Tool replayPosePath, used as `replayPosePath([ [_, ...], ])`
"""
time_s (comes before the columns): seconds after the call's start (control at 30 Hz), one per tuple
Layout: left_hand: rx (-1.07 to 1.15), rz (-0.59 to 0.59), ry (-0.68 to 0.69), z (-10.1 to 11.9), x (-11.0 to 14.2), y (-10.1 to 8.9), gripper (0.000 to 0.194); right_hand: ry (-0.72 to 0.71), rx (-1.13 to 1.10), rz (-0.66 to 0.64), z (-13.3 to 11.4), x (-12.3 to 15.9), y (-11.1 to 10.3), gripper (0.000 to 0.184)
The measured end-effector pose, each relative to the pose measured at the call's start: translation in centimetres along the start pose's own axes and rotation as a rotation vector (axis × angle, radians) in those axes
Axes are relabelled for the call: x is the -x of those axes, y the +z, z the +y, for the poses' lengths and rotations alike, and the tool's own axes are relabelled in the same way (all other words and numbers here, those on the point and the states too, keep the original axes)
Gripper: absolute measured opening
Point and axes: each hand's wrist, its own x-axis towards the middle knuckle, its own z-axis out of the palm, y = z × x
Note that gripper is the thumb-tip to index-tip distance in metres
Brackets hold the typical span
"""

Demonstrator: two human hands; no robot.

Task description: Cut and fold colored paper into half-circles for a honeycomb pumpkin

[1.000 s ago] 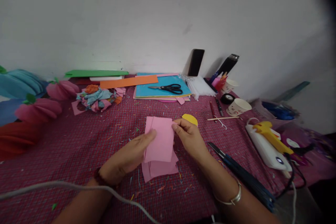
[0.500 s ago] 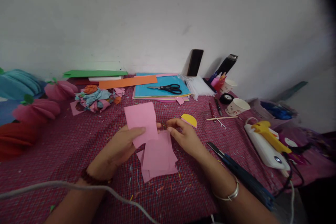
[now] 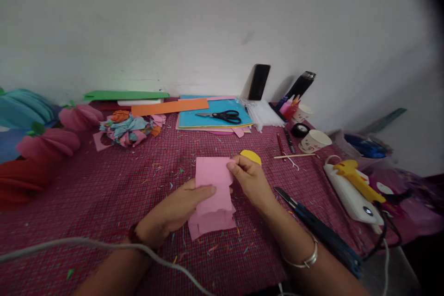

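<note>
My left hand [image 3: 185, 201] grips a pink paper piece [image 3: 212, 173] by its left side, thumb on top and fingers beneath. At the upper right corner of that paper, my right hand [image 3: 249, 178] pinches the edge between thumb and forefinger. More pink paper pieces [image 3: 217, 224] lie under it on the checked cloth, partly covered. Just behind my right hand is a yellow rounded paper piece [image 3: 252, 155], partly hidden by the fingers.
Black scissors [image 3: 225, 116] rest on blue sheets [image 3: 194, 120] at the back. A blue box cutter [image 3: 312, 226], a yellow glue gun [image 3: 359, 180] and paper cups [image 3: 315, 142] stand or lie to the right. Paper pumpkins [image 3: 48, 143] are at left. A white cable [image 3: 152, 255] crosses the foreground.
My left hand has brought the pink paper right and down, over the other pieces. My right hand has closed on its upper right corner.
</note>
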Motion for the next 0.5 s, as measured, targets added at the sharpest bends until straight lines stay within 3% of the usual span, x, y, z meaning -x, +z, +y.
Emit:
replayPosePath([
  [0.13, -0.109, 0.116, 0.072, 1.0, 0.3, -0.4, 0.036, -0.004, 0.001, 0.018, 0.1, -0.3, -0.3, 0.030],
  [0.27, 0.132, 0.287, 0.189, 2.7, -0.1, -1.5, 0.041, 0.040, -0.102, 0.134, 0.6, -0.8, -0.8, 0.025],
  [0.37, 0.281, 0.415, 0.327, 3.8, -0.4, -2.1, 0.029, 0.116, -0.093, 0.010, 0.9, -0.8, -0.8, 0.022],
  [0.43, 0.272, 0.403, 0.333, 3.9, -0.5, -2.1, 0.020, 0.104, 0.013, -0.125, 1.0, -0.7, -0.5, 0.018],
  [0.5, 0.210, 0.345, 0.269, 3.4, -0.4, -1.8, 0.016, 0.025, 0.129, -0.147, 1.0, -0.6, -0.2, 0.016],
])
